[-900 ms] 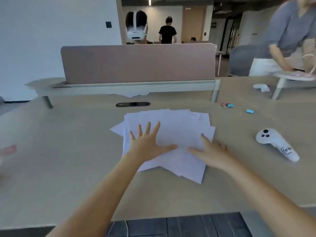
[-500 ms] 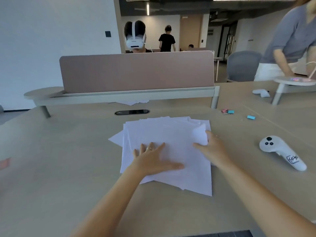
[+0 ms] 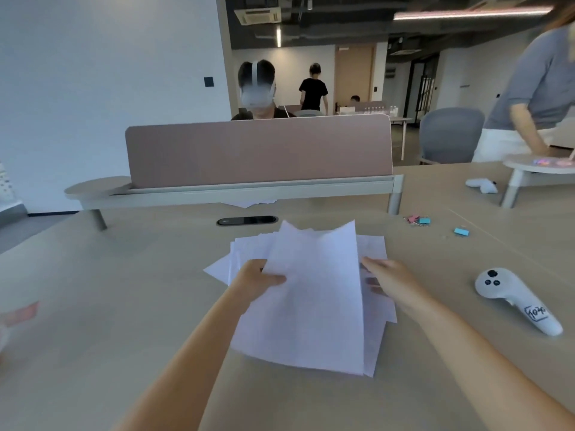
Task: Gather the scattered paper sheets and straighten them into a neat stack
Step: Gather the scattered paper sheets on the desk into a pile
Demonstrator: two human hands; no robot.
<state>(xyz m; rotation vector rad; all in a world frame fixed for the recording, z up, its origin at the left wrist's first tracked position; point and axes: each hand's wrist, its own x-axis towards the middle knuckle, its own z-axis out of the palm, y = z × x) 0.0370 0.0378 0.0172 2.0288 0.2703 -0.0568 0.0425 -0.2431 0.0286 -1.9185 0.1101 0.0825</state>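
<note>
A loose pile of white paper sheets [image 3: 314, 293] lies on the wooden desk [image 3: 124, 321] in front of me, its edges fanned out unevenly. My left hand [image 3: 258, 279] grips the pile's left edge, thumb on top, and the upper sheets tilt up off the desk. My right hand [image 3: 389, 281] is at the right edge, fingers slid in among the sheets there. A few sheet corners stick out to the left and right below the raised ones.
A white controller [image 3: 516, 298] lies right of the pile. Pink and blue binder clips [image 3: 420, 219] and a lone blue clip [image 3: 461, 232] sit farther back right. A pink divider [image 3: 258, 150] stands behind. Another person leans over a round stand [image 3: 538, 164] at far right.
Both hands went from pressing flat on the pile to taking its side edges. The upper sheets have lifted and tilted up off the desk.
</note>
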